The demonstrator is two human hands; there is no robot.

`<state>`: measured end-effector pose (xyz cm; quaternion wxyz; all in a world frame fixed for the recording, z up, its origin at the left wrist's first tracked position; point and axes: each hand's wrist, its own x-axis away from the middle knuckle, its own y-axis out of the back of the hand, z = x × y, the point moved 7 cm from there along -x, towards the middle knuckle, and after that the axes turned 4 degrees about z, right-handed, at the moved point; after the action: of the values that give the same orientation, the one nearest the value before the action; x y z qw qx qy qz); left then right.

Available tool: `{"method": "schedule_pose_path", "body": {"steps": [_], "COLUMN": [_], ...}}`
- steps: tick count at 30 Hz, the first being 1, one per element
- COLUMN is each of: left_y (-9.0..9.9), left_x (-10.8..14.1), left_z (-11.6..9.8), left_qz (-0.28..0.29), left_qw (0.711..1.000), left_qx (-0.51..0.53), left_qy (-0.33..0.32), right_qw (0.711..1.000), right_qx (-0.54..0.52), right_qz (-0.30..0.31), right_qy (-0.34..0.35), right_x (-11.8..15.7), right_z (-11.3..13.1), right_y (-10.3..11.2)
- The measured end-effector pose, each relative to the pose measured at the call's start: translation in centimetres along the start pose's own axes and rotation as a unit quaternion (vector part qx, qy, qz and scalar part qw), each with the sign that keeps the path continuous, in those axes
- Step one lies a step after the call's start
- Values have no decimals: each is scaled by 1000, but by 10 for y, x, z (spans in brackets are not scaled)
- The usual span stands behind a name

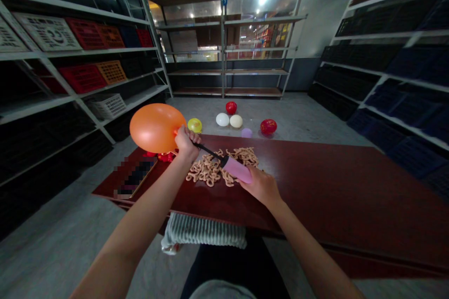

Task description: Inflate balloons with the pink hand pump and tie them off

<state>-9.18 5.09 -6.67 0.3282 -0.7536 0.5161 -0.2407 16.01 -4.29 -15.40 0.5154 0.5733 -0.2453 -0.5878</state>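
An inflated orange balloon (156, 127) is at the left, its neck pinched in my left hand (187, 144). The black rod of a pink balloon pump (236, 169) runs into that same hand; where it meets the neck is hidden by my fingers. My right hand (261, 186) is wrapped round the pump's pink barrel. Below the pump, many beige curled pieces (208, 170) are heaped on the dark red table (315, 182). Several red pieces (167, 156), perhaps flat balloons, lie under the orange balloon.
A phone (138, 177), partly blurred out, lies at the table's left. Beyond the table, a yellow balloon (194, 125), a white balloon (222, 119), a red balloon (268, 126) and several others rest on the floor. Shelves with crates (82, 78) stand left and right.
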Motion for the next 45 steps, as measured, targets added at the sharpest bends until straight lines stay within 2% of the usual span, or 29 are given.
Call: {"method": "schedule_pose_path", "body": {"steps": [4,7,10,13,16,19,25,28,31,40,45], "left_y": [-8,-26,-49,-68,-80,-87,-92,-88,-80,-29,-4], "left_x": [-13,-13,-3,11,21,24,34,45,50,43,35], "left_z": [-36,-57,-66,-64,-56,-37,35,66,76,55,33], "left_qz": [-5,21,67,98,100,100,114,118,114,71,40], "left_qw": [1000,999,996,992,990,990,990,990,991,997,998], "left_qx": [-2,-17,-24,-12,-4,-15,-46,-55,-42,1,13], "left_qy": [-12,-31,-49,-73,-99,-102,-68,-61,-55,-34,-43], "right_qw": [1000,998,996,994,994,995,992,991,993,999,999], "right_qx": [-18,-36,-60,-79,-74,-70,-74,-73,-49,-11,8], "right_qz": [-18,-47,-71,-80,-73,-64,-72,-80,-77,-47,-33], "right_qy": [12,13,11,-2,-24,-40,-71,-80,-80,-11,9], "right_x": [-9,-12,-11,-8,-8,-9,-11,-11,-10,-10,-8], "right_z": [-1,1,1,-3,-8,-11,-18,-22,-22,-3,3], "right_y": [-1,-5,-10,-10,-9,-9,-9,-8,-7,-4,-4]}}
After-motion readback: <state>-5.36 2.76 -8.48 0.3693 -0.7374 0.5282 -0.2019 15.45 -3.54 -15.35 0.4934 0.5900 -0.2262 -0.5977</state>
